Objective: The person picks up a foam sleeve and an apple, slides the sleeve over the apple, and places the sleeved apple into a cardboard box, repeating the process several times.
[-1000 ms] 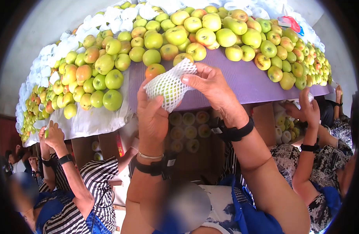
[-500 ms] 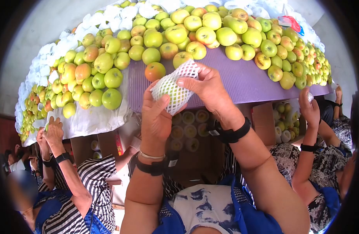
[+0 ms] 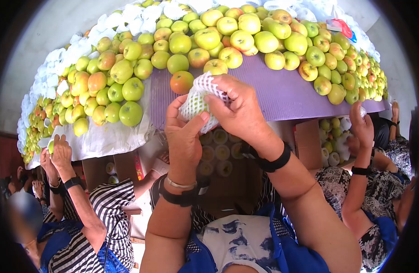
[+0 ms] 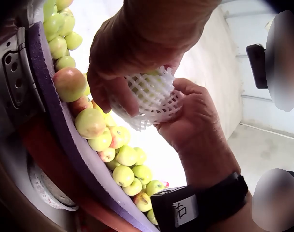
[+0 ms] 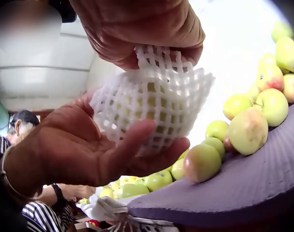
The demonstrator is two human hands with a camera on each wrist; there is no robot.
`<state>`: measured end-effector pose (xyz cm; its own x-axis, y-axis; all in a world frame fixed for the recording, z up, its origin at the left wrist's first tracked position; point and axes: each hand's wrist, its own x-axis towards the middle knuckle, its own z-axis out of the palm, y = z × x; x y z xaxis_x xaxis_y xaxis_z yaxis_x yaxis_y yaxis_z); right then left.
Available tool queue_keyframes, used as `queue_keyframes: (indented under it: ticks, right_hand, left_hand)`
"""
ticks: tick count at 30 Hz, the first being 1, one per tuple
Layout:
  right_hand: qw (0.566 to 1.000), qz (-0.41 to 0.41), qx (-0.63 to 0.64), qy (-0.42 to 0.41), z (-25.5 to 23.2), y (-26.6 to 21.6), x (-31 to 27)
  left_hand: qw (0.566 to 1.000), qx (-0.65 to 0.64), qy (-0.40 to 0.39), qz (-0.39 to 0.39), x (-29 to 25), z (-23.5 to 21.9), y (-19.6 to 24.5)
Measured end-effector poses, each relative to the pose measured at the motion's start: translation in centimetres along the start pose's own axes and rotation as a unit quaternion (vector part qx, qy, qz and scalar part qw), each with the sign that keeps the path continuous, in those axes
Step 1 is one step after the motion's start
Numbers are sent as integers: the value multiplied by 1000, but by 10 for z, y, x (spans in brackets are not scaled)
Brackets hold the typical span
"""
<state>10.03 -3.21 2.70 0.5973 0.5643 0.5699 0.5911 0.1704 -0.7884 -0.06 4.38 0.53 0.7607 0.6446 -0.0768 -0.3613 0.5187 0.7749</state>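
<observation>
A white foam net sleeve [image 5: 152,104] surrounds a green apple [image 5: 159,89], whose skin shows through the mesh. In the head view my left hand [image 3: 184,136] cradles the wrapped apple from below and the left, its thumb lying across the net. My right hand [image 3: 239,107] pinches the loose upper end of the sleeve between thumb and fingers. Both hands hold it in front of the purple padded table edge [image 3: 264,91]. The right wrist view shows the left fingers curled round the apple's lower side.
Behind my hands spreads a pile of green and reddish apples [image 3: 207,38], with white foam nets [image 3: 141,20] along its back. Under the table, a cardboard box [image 3: 232,191] holds netted apples [image 3: 222,152]. People work on both sides; a striped sleeve [image 3: 111,195] is at left.
Both hands have shifted a little to the right with the wrapped apple. My right fingers have curled further in over the sleeve's upper end.
</observation>
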Motion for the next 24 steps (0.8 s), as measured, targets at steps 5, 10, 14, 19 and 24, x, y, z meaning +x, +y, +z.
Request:
queue_keyframes:
  ticks: [5, 10, 14, 19, 24]
  right_hand:
    - [992, -98, -83, -14, 9, 1, -7]
    - [988, -134, -72, -31, 16, 0, -9]
    - [990, -101, -96, -35, 24, 1, -17]
    - [973, -138, -183, -11, 23, -6, -13]
    - [976, -147, -158, -11, 29, 0, -22]
  left_hand:
    - [999, -3, 41, 18, 1, -2, 1]
    - [998, -41, 46, 0, 2, -7, 5]
    - [998, -51, 22, 6, 5, -15, 0]
    - [986, -153, -70, -16, 7, -12, 4]
    - [986, -150, -67, -24, 7, -17, -2]
